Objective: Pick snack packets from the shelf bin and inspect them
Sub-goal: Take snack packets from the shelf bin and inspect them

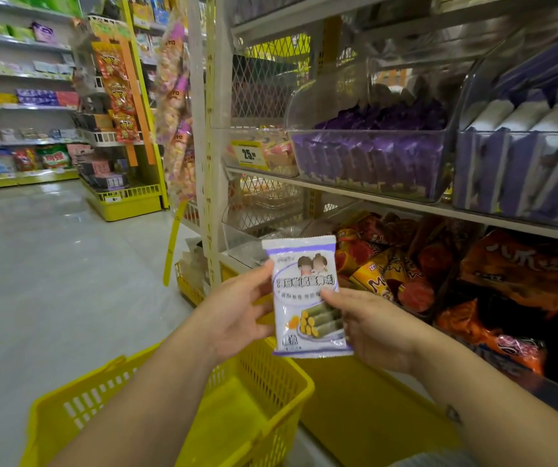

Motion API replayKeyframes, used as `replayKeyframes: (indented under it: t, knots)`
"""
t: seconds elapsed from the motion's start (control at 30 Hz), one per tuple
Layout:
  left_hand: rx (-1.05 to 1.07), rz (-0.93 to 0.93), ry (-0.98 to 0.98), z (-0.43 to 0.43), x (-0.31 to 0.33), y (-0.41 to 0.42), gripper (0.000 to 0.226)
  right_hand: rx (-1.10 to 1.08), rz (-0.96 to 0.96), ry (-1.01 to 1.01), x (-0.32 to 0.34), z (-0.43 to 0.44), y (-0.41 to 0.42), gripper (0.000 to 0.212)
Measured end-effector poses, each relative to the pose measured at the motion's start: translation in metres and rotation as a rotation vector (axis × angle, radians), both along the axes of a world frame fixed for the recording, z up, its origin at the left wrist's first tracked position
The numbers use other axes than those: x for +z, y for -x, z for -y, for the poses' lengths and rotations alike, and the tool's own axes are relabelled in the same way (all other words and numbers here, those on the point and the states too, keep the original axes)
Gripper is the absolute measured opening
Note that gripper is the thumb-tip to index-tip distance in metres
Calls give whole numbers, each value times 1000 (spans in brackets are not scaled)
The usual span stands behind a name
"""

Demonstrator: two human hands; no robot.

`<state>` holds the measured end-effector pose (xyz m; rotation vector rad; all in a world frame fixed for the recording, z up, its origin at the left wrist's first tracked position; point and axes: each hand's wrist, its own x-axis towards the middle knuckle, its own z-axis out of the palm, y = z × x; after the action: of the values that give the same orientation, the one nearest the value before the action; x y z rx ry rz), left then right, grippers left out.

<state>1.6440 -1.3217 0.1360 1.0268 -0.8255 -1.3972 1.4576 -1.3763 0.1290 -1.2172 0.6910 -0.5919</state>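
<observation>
A white and purple snack packet (pixel 304 294) stands upright in front of me, its printed front facing me. My left hand (pixel 237 311) holds its left edge, thumb on the front. My right hand (pixel 368 328) grips the right edge, thumb on the front and fingers behind. Up on the shelf, a clear bin (pixel 368 163) holds several purple packets. A second clear bin (pixel 520 170) to its right holds purple and white packets.
A yellow shopping basket (pixel 271 399) hangs below my hands. Orange and red snack bags (pixel 473 274) fill the lower shelf at right. A yellow price tag (pixel 249 155) sits on the shelf edge. The aisle floor (pixel 51 281) stretches left toward more stocked shelves (pixel 21 106).
</observation>
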Motion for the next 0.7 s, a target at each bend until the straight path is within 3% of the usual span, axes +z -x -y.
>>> replayKeyframes:
  t: [0.13,0.4,0.53,0.7]
  knots:
    - [-247,231,23,-5,-11,-6,50,-147,153,-103,3,3,-1,32]
    - [-81,305,198,0,-22,1,56,-240,293,-266,6,3,0,36]
    - [-26,325,240,2,-26,4,43,-241,327,-299,9,3,1,37]
    - [139,332,334,3,-25,4,44,-198,318,-305,12,3,2,38]
